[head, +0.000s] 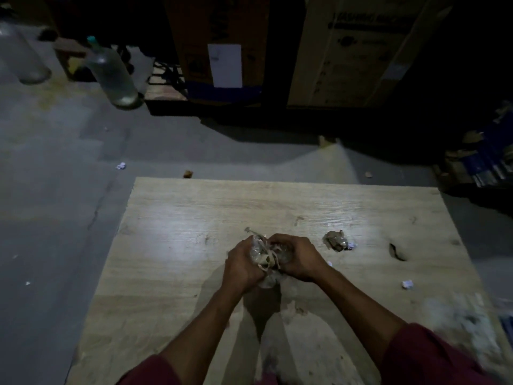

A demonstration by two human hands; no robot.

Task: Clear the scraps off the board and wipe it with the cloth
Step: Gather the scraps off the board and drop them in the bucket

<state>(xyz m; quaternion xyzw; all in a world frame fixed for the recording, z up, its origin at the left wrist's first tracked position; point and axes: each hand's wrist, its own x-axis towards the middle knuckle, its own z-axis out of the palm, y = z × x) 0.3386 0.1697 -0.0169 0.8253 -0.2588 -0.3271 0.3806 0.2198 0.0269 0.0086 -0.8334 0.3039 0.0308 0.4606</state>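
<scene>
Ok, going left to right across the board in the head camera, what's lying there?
Left hand → bundle of scraps gripped by both hands → right hand → crumpled brownish scrap → dark scrap → small white paper scrap.

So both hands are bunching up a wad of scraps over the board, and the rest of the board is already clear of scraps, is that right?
Not quite. The left hand and right hand do hold a wad of scraps over the board, but the head view shows more left: a crumpled clump and a small white bit.
</scene>
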